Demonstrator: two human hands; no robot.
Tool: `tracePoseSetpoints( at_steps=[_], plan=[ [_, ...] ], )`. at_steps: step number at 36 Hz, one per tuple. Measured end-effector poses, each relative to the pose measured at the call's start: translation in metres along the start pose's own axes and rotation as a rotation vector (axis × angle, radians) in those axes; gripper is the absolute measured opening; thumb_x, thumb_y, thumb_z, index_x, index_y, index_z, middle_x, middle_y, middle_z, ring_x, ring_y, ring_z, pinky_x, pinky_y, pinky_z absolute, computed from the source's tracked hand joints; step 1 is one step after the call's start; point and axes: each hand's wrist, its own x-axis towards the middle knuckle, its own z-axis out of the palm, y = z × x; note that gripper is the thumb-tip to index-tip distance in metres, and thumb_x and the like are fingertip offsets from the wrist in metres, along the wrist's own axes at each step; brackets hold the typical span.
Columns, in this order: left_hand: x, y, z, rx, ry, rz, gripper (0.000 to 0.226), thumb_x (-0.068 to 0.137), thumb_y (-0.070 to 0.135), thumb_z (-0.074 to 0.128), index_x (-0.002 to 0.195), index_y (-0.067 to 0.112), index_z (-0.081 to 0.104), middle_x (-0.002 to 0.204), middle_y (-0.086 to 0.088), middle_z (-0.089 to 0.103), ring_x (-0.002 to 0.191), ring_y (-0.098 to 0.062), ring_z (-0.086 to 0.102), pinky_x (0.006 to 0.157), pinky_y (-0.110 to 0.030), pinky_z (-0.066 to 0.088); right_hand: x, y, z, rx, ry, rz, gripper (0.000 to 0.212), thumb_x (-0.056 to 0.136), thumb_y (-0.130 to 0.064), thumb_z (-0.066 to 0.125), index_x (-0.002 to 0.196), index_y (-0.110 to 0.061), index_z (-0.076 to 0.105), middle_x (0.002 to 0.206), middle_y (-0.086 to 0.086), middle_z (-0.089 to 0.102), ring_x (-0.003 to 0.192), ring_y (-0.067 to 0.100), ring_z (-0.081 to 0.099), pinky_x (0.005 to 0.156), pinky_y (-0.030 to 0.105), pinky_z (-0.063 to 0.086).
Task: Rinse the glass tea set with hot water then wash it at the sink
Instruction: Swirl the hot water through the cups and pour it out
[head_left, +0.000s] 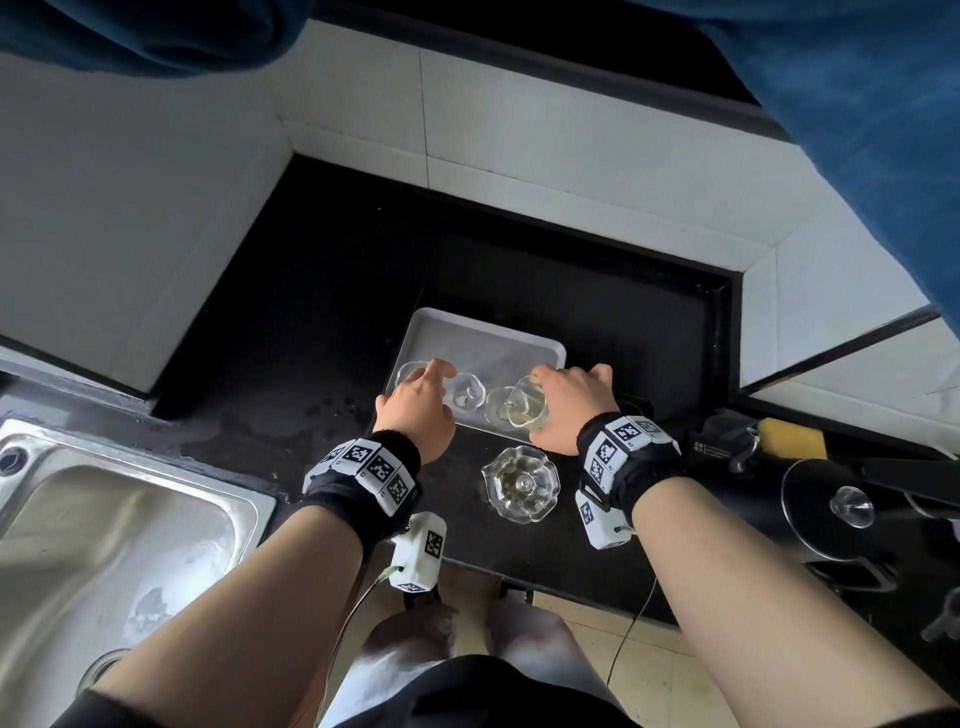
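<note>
A white tray (483, 338) lies on the black counter and carries small glass cups. My right hand (569, 402) grips a glass pitcher (527, 408) with yellowish liquid, tilted toward a small cup (498, 405) on the tray. My left hand (418, 405) reaches over the leftmost cup (408, 374), fingers around it. Another small cup (466, 395) stands between the two hands. A lidded glass bowl (521, 483) with a scalloped rim, holding liquid and leaves, sits on the counter in front of the tray.
A steel sink (104, 519) lies at the left. At the right stand a black appliance with a glass lid (847, 506), a yellow sponge (792, 436) and a dark box. White tiled walls enclose the counter corner. Water spots lie left of the tray.
</note>
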Motion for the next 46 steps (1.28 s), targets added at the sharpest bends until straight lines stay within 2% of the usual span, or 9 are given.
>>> tracePoseSetpoints(
  at_steps=[10, 27, 34, 41, 43, 46],
  plan=[
    [0.005, -0.009, -0.002, -0.003, 0.006, -0.010, 0.053, 0.091, 0.004, 0.045, 0.137, 0.030, 0.046, 0.126, 0.007, 0.060, 0.117, -0.019, 0.060, 0.105, -0.051, 0.037, 0.006, -0.007, -0.005, 0.017, -0.018, 0.004, 0.067, 0.068, -0.039, 0.069, 0.131, -0.029, 0.051, 0.101, -0.009, 0.071, 0.094, 0.020, 0.066, 0.094, 0.043, 0.032],
    [0.005, -0.020, -0.003, 0.011, 0.001, -0.032, 0.049, 0.093, 0.005, 0.045, 0.136, 0.028, 0.051, 0.130, 0.006, 0.060, 0.121, -0.020, 0.059, 0.110, -0.053, 0.036, 0.010, -0.014, -0.004, 0.009, -0.027, 0.003, 0.064, 0.065, -0.042, 0.071, 0.125, -0.028, 0.053, 0.096, -0.008, 0.071, 0.090, 0.021, 0.066, 0.093, 0.043, 0.035],
    [0.005, -0.022, -0.003, 0.002, 0.011, -0.028, 0.048, 0.092, 0.004, 0.045, 0.134, 0.028, 0.052, 0.126, 0.006, 0.061, 0.120, -0.019, 0.060, 0.108, -0.052, 0.037, 0.007, -0.015, -0.009, 0.036, -0.026, 0.029, 0.070, 0.058, -0.048, 0.075, 0.123, -0.030, 0.054, 0.091, -0.009, 0.070, 0.084, 0.019, 0.065, 0.090, 0.040, 0.032],
    [0.003, -0.023, -0.004, -0.011, 0.029, -0.027, 0.049, 0.092, 0.003, 0.045, 0.134, 0.028, 0.052, 0.126, 0.006, 0.061, 0.119, -0.018, 0.060, 0.107, -0.053, 0.038, 0.003, -0.015, -0.014, 0.091, -0.035, 0.041, 0.078, 0.061, -0.050, 0.080, 0.131, -0.031, 0.052, 0.089, -0.011, 0.066, 0.084, 0.018, 0.064, 0.095, 0.040, 0.031],
    [0.002, -0.024, -0.005, -0.017, 0.037, -0.031, 0.049, 0.092, 0.003, 0.046, 0.134, 0.028, 0.052, 0.126, 0.006, 0.061, 0.119, -0.018, 0.061, 0.106, -0.052, 0.038, 0.002, -0.016, -0.018, 0.123, -0.028, 0.040, 0.079, 0.063, -0.051, 0.080, 0.133, -0.030, 0.052, 0.091, -0.011, 0.067, 0.089, 0.019, 0.066, 0.096, 0.040, 0.031],
    [0.001, -0.025, -0.007, -0.023, 0.052, -0.046, 0.049, 0.092, 0.004, 0.046, 0.135, 0.027, 0.051, 0.127, 0.006, 0.062, 0.119, -0.019, 0.061, 0.106, -0.050, 0.037, 0.002, -0.019, -0.023, 0.189, 0.003, 0.036, 0.081, 0.060, -0.052, 0.080, 0.134, -0.030, 0.052, 0.106, -0.009, 0.072, 0.097, 0.018, 0.068, 0.099, 0.040, 0.031]
  ],
)
